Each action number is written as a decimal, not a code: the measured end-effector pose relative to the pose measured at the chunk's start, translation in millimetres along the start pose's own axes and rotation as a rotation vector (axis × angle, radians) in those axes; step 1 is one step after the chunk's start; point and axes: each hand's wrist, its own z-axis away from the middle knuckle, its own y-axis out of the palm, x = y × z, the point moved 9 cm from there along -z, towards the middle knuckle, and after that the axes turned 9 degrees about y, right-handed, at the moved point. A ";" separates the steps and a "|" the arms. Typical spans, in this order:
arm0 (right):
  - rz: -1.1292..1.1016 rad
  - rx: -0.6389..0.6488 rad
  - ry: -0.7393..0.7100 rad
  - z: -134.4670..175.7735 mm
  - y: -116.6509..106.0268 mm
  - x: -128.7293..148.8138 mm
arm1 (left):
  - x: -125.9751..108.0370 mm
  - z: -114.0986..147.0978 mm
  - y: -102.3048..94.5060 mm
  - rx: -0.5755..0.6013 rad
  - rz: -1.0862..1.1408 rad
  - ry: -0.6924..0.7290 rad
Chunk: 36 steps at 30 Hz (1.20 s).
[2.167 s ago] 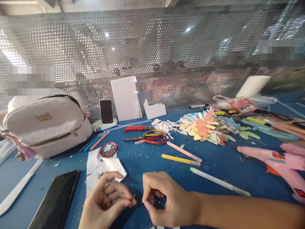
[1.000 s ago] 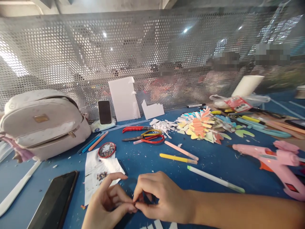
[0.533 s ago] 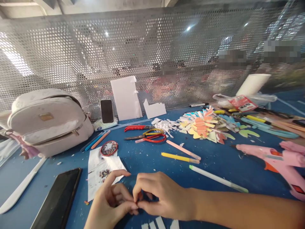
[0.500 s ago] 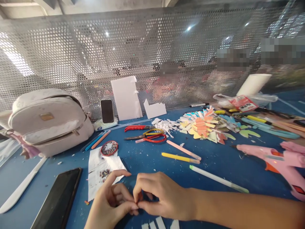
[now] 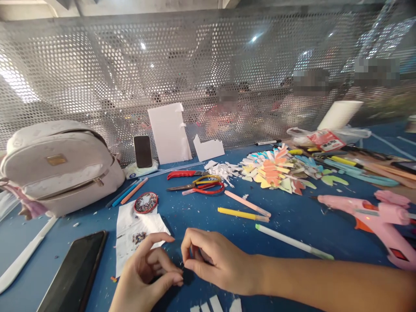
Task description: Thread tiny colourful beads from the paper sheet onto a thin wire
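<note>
Low in the head view, my left hand (image 5: 149, 275) has its thumb against the curled middle fingers, its index finger arched above. Close on its right, my right hand (image 5: 219, 262) is closed in a pinch of thumb and index finger. Anything in either pinch is too small to make out. White paper strips (image 5: 215, 303) lie below the hands, cut off by the frame edge. Beyond my left hand is a white paper sheet (image 5: 124, 234) with a small heap of multicoloured bits (image 5: 139, 238). On its top edge rests a red-rimmed round dish (image 5: 146, 203) of similar bits.
A dark phone (image 5: 74, 273) and white backpack (image 5: 58, 169) are left. Red-handled scissors (image 5: 208, 187), a yellow marker (image 5: 240, 213) and a green-tipped marker (image 5: 292, 241) lie ahead. Paper cutouts (image 5: 271, 169) are piled behind; a pink glue gun (image 5: 367, 212) lies right. A perforated metal screen (image 5: 195, 56) stands behind.
The view has shifted slightly, so things on the table appear further left. My hands have drawn slightly apart, leaving a small gap between the fingertips that were together before.
</note>
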 end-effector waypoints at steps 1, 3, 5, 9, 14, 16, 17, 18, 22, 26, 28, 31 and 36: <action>-0.006 -0.002 -0.002 -0.1 0.5 -0.2 | -1.3 0.0 0.0 -0.003 -0.004 0.011; -0.026 -0.003 -0.007 -0.3 2.1 -0.8 | -3.1 0.4 1.4 0.004 -0.007 0.024; -0.060 -0.016 -0.018 -0.4 2.6 -1.2 | -3.9 1.2 2.8 0.009 -0.014 0.029; -0.124 -0.038 -0.018 -0.9 1.0 -2.2 | -5.4 3.0 3.8 0.004 -0.033 0.044; -0.117 -0.067 -0.019 -1.5 -3.4 -1.5 | -7.1 3.5 3.9 -0.010 -0.032 0.069; -0.118 -0.084 -0.030 -1.2 -4.7 -1.7 | -7.4 3.1 2.4 -0.015 -0.030 0.077; -0.124 -0.089 -0.030 -1.2 -4.8 -2.6 | -7.4 2.7 1.0 -0.018 -0.031 0.082; -0.131 -0.095 -0.027 -1.3 -5.0 -3.8 | -7.0 2.1 -0.5 -0.017 -0.036 0.085; -0.142 -0.099 -0.008 -2.3 -4.5 -7.5 | -2.5 -0.6 0.0 0.064 -0.055 0.072; -0.108 -0.094 0.023 -3.3 -5.4 -6.6 | -3.4 -1.8 -4.9 0.002 -0.027 0.090; -0.075 -0.096 0.022 -3.0 -6.2 -4.1 | -4.4 -1.9 -6.0 -0.015 -0.019 0.098; -0.049 -0.076 0.018 -2.5 -4.8 -2.2 | -3.8 -2.2 -4.2 0.035 -0.034 0.094; -0.060 -0.038 0.057 -3.1 -1.7 -8.5 | -3.3 -1.3 -4.2 0.048 -0.033 0.093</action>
